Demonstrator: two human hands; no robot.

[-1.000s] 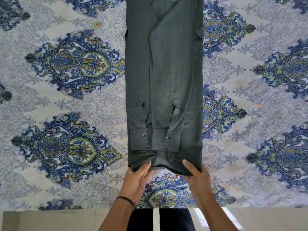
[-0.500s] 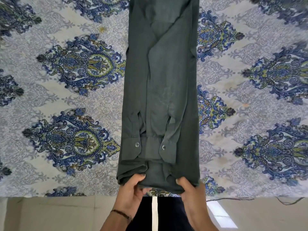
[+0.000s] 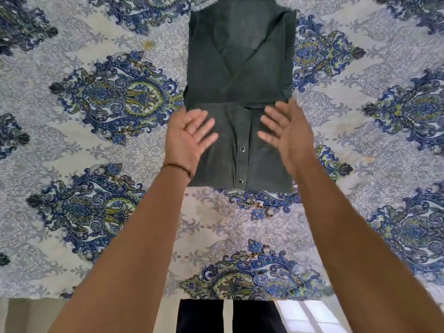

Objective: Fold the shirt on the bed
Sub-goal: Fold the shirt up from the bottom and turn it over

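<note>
Dark green shirt, folded, seemingly in half

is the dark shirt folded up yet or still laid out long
Folded partway. The shirt has its lower part doubled up over the middle, snap placket on top. Both hands, left hand and right hand, are open.

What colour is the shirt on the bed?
The shirt is dark grey-green, plain, with small metal snap buttons; the head view shows it.

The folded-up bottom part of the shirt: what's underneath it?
Under the flap lies the rest of the shirt, with its upper half showing beyond the fold. The sleeves and cuffs are covered and cannot be seen. Both open hands, left and right, hover above it.
</note>
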